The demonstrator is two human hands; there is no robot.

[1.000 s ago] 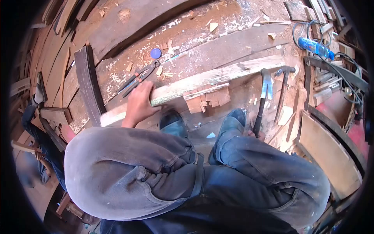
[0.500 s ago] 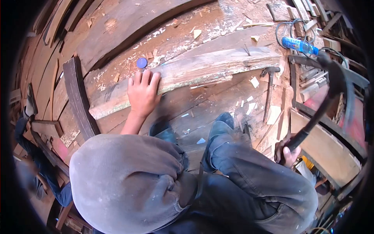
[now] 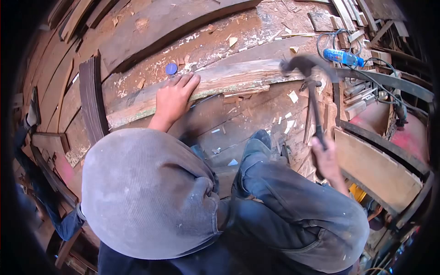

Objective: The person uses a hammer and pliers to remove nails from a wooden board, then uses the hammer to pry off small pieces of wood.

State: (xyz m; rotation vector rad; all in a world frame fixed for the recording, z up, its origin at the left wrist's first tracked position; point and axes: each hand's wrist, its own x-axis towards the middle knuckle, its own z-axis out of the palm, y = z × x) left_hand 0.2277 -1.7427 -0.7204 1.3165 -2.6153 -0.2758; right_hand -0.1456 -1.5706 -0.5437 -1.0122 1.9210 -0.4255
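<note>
A long, weathered wooden beam (image 3: 233, 79) with chipped, splintered edges lies in front of my legs. My left hand (image 3: 173, 101) presses down on its left part, fingers laid over the top. Gripped by the handle in my right hand (image 3: 326, 161) is a claw hammer (image 3: 316, 112), its head blurred by motion over the beam's right end. The nail seen there earlier is hidden behind the hammer head. Just beyond my left fingers sits a round blue cap (image 3: 171, 68). A second hammer, partly covered by the held one, leans at the beam's right end.
A dark timber (image 3: 93, 98) lies crosswise at the left. A larger plank (image 3: 174, 30) stretches behind. At the right are a blue-labelled bottle (image 3: 343, 57), a cable and a wide board (image 3: 373, 169). Wood chips litter the floor. Another person's leg (image 3: 43, 192) shows at far left.
My right hand has swung the hammer forward and left, from out at the right to over the beam's right end. My left hand stays on the beam, its fingers now angled more rightward.
</note>
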